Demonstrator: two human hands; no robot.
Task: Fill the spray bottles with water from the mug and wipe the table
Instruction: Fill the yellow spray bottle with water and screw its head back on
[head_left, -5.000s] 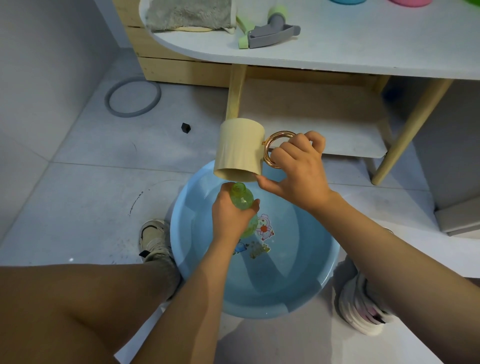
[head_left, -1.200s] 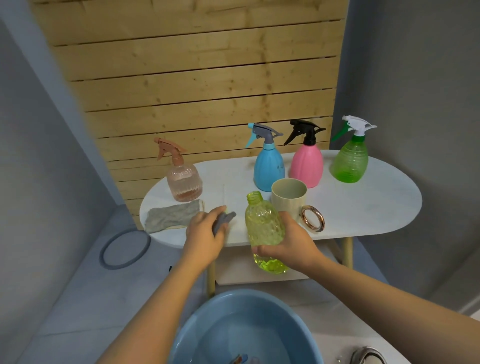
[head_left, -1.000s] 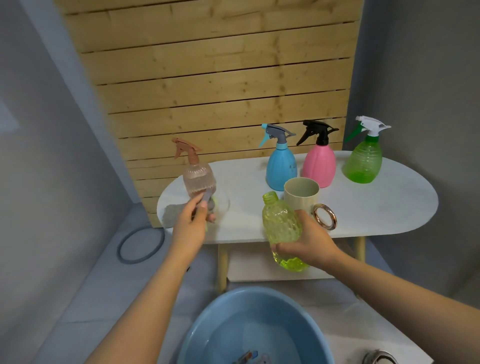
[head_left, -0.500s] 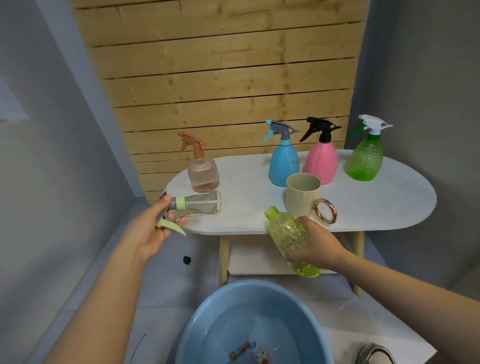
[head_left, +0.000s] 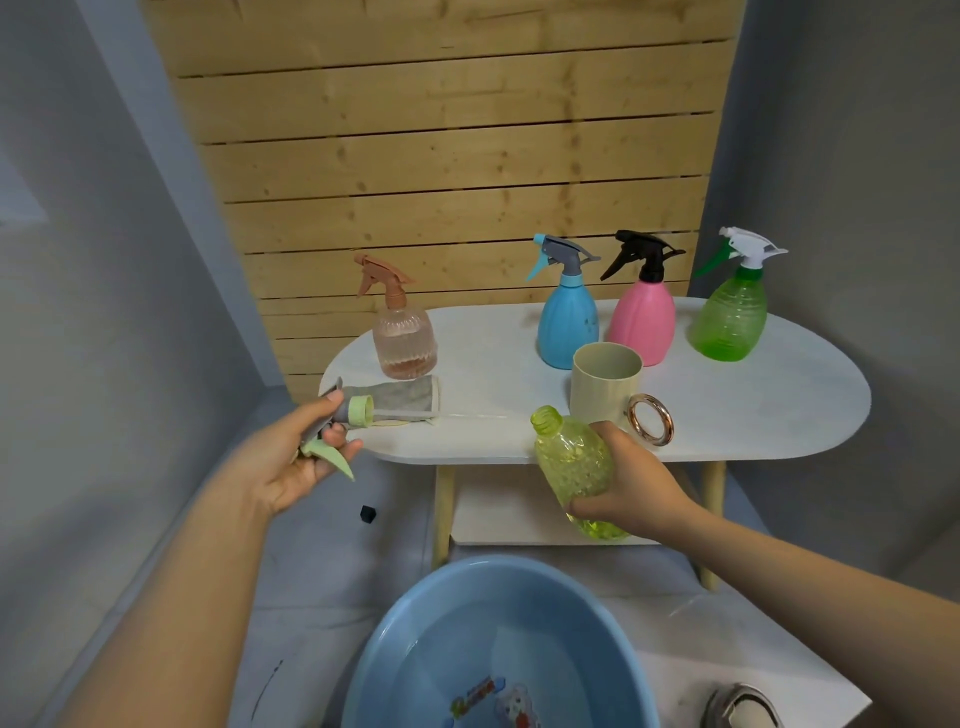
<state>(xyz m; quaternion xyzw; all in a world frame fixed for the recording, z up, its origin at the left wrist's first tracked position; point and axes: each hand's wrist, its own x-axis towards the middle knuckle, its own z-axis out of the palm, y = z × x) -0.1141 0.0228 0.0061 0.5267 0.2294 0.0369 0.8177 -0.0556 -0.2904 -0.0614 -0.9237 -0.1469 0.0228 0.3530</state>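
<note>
The left hand (head_left: 291, 462) has lifted the grey-and-pale-green trigger spray head (head_left: 340, 428) off the white oval table (head_left: 769, 410), where it was reaching a second ago, and now holds it in the air just off the table's left end, fingers curled round the grey body with the green collar and thin dip tube pointing right. The right hand (head_left: 628, 483) grips the yellow-green dimpled plastic bottle (head_left: 574, 465) by its lower half; the bottle has tilted since then, its open neck now leaning left toward the spray head, in front of the table edge and above the round blue plastic basin (head_left: 498, 644) on the floor.

The two parts are well apart but facing each other, so the step in hand looks like feeding the tube into the neck and screwing the head on.

The cream mug with a copper ring handle (head_left: 605, 389) stands upright on the table just behind the bottle. The peach ribbed bottle (head_left: 404, 338), blue bottle (head_left: 567, 327), pink bottle (head_left: 643, 325) and clear green bottle (head_left: 728, 325) stand capped along the back. The grey cloth (head_left: 402, 397) lies unused at the left end, so wiping is not yet begun.
</note>
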